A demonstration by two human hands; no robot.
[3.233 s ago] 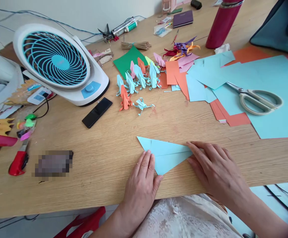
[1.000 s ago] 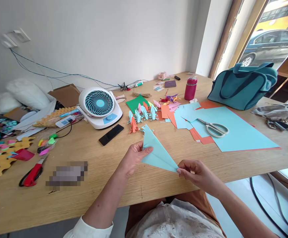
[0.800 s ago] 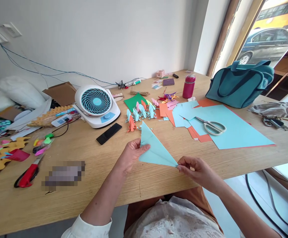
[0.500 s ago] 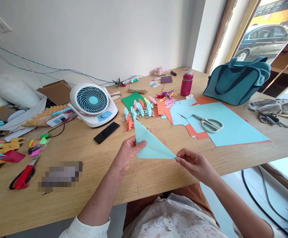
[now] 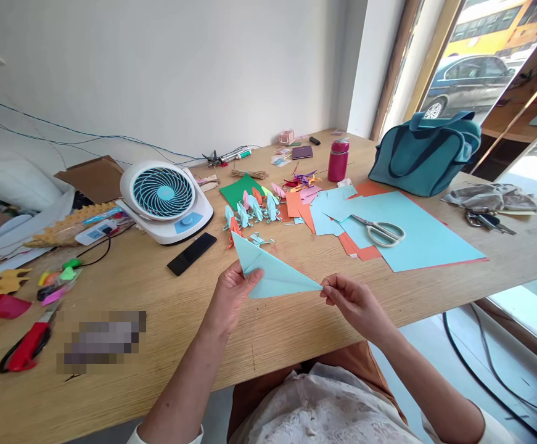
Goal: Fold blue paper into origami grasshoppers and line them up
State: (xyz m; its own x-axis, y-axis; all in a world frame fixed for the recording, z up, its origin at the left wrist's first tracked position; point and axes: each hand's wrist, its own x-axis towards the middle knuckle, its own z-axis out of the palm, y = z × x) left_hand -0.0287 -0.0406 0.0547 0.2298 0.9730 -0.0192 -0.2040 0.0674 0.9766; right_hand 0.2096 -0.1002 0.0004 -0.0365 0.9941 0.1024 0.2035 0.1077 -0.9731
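I am holding a light-blue folded paper triangle point(image 5: 275, 276) up over the near middle of the pale wooden worktop point(image 5: 189, 354). The left hand point(image 5: 230, 290) is grasping its broad end, thumb lying on top; the right hand point(image 5: 349, 301) is pinching the narrow tip, so neither grip is free. I am judging that this two-ended hold is spreading the paper flat. Beyond it, its far corner is partly hiding an orange folded paper figure point(image 5: 235, 223); a small light-blue paper figure point(image 5: 258, 238) and a cluster of pastel paper figures point(image 5: 258, 211) are crowding that side. To the right, grey-handled metal scissors point(image 5: 368, 223) are resting on a broad light-blue paper sheet point(image 5: 425, 237), perhaps weighting it. Left, a flat black phone point(image 5: 192, 253) is lying before a round-headed white plastic fan point(image 5: 169, 200). Far right, a magenta cylindrical bottle point(image 5: 338, 161) and a teal fabric bag point(image 5: 416, 160) are standing.
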